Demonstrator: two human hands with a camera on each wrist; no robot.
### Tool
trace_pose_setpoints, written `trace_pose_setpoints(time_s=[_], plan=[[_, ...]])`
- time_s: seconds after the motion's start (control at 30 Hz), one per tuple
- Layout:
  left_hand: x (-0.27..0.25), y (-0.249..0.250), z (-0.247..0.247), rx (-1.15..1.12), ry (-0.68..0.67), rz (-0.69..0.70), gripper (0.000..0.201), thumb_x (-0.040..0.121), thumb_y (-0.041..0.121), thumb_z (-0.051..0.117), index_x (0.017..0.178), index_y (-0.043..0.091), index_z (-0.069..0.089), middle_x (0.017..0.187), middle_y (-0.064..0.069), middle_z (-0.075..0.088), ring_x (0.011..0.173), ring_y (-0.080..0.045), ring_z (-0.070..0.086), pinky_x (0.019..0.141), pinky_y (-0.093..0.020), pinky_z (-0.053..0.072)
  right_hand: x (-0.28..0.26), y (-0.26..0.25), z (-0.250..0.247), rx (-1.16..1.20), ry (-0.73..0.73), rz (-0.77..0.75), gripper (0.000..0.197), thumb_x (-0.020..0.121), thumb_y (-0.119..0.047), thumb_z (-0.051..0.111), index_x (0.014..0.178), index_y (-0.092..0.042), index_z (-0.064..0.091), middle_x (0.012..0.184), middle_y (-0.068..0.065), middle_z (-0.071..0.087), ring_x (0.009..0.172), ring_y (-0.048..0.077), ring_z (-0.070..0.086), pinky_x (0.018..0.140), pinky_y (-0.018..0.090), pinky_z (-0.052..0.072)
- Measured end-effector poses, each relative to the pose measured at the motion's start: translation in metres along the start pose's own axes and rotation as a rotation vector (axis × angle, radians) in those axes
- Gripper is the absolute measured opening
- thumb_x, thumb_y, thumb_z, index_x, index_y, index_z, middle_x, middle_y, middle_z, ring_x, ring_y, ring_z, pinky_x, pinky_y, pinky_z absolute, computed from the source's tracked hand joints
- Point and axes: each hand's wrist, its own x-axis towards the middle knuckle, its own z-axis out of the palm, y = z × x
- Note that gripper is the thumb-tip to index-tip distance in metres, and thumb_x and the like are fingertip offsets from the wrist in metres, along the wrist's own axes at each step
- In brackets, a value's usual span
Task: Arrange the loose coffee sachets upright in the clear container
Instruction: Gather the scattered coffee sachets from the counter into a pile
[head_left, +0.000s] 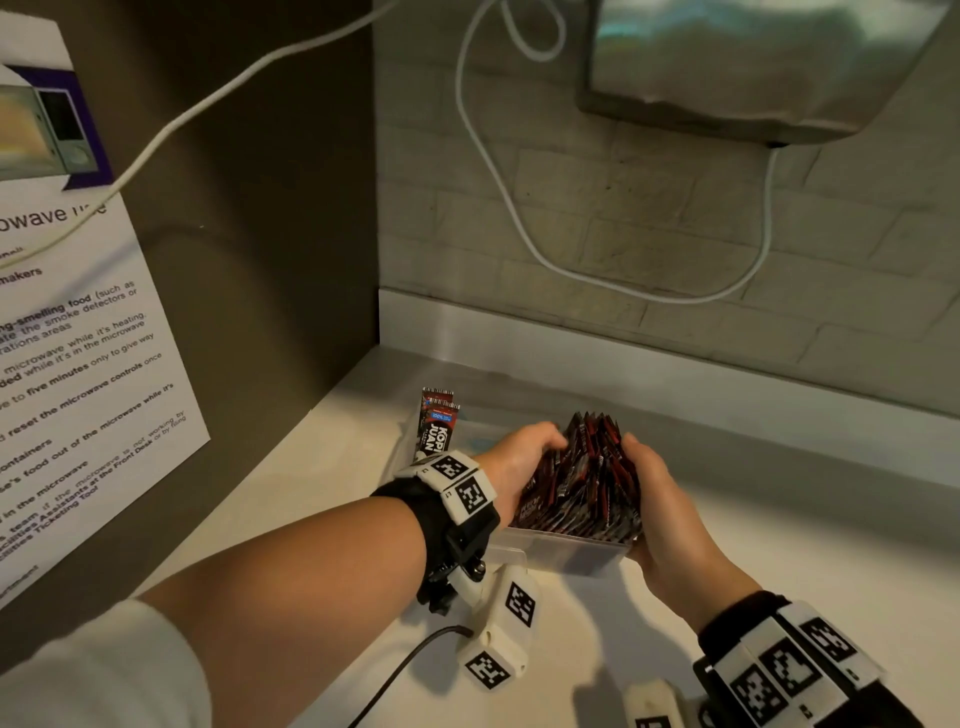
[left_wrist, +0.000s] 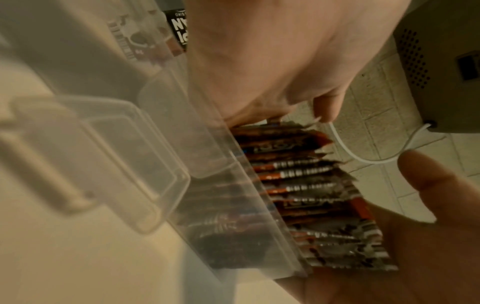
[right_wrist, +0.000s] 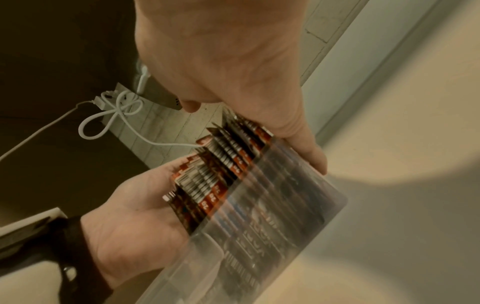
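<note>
A thick bundle of red-and-black coffee sachets (head_left: 582, 478) stands upright in the near end of the clear container (head_left: 566, 556) on the pale worktop. My left hand (head_left: 519, 457) grips the bundle's left side, fingers curled over its top. My right hand (head_left: 660, 499) presses flat against its right side, fingers straight along the container wall in the right wrist view (right_wrist: 309, 152). The sachets (left_wrist: 306, 185) rise above the container's rim (left_wrist: 246, 176). Two more sachets (head_left: 439, 426) stand at the container's far left end.
A printed microwave notice (head_left: 78, 338) hangs on the dark panel at left. A white cable (head_left: 519, 218) loops down the tiled back wall from an appliance (head_left: 727, 67) above. The container's clear latch flap (left_wrist: 64, 164) sticks out toward me. Bare worktop (head_left: 805, 561) lies to the right.
</note>
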Motion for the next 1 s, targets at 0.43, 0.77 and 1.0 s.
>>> trace_pose_setpoints(time_s=[0.43, 0.77, 1.0], plan=[[0.010, -0.003, 0.019, -0.022, 0.194, 0.112, 0.043, 0.097, 0.034, 0.039, 0.127, 0.011, 0.060, 0.123, -0.017, 0.064, 0.114, -0.034, 0.060, 0.102, -0.048, 0.046, -0.009, -0.004, 0.006, -0.004, -0.025, -0.057, 0.051, 0.091, -0.055, 0.045, 0.135, -0.030, 0.043, 0.123, 0.000, 0.063, 0.112, 0.018, 0.061, 0.098, 0.047, 0.048], [-0.002, 0.006, 0.000, 0.095, 0.312, 0.112, 0.056, 0.099, 0.047, 0.038, 0.147, 0.019, 0.035, 0.152, -0.012, 0.035, 0.137, -0.028, 0.036, 0.112, -0.041, 0.027, -0.007, -0.002, -0.002, -0.021, 0.048, 0.017, 0.058, 0.080, -0.068, 0.045, 0.124, -0.030, 0.054, 0.115, -0.004, 0.067, 0.107, 0.022, 0.063, 0.089, 0.050, 0.050], [-0.004, 0.003, -0.001, 0.161, 0.123, 0.012, 0.084, 0.080, 0.078, 0.035, 0.142, 0.022, 0.043, 0.144, -0.013, 0.048, 0.128, -0.031, 0.049, 0.109, -0.051, 0.036, -0.008, -0.004, -0.001, -0.030, 0.055, 0.048, 0.052, 0.086, -0.064, 0.043, 0.124, -0.031, 0.054, 0.116, -0.003, 0.067, 0.107, 0.021, 0.063, 0.086, 0.047, 0.051]])
